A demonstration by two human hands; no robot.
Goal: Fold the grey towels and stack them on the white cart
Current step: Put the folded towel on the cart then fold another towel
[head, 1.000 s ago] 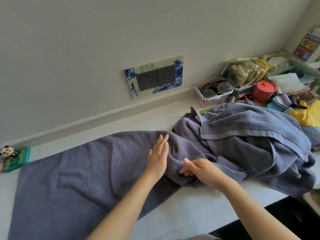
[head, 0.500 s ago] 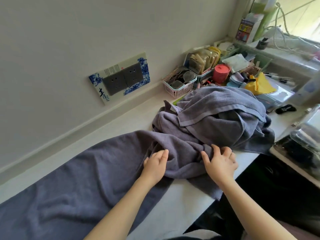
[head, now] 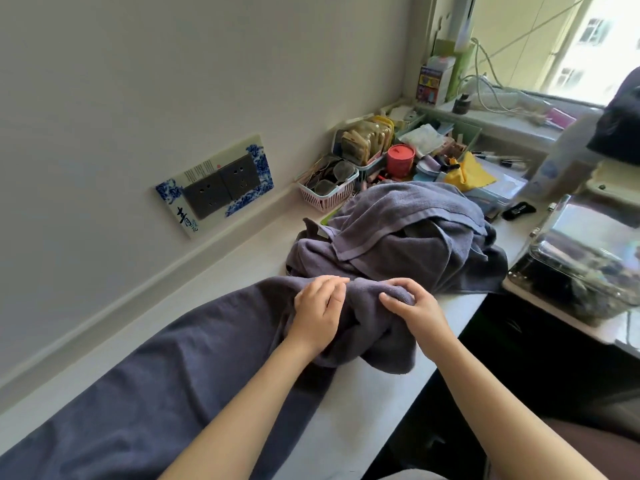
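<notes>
The white worktop (head: 349,403) is carrying a long grey towel (head: 145,386) running along the wall, its near edge leaving a bare strip by the front rim. A heap of grey towels (head: 408,244) is lying behind it. The left hand (head: 320,311) and right hand (head: 412,308) are gripping the long towel's bunched end, fingers curling into cloth. A pink basket (head: 327,195) is sitting beyond the heap.

Grey towels (head: 398,237) lie on a white counter (head: 346,410); the socket plate (head: 214,185) bears blue-and-white porcelain swirls, beside a pink basket (head: 327,195), a red, possibly plastic, tub (head: 400,160) and yellow cloth (head: 465,173).
</notes>
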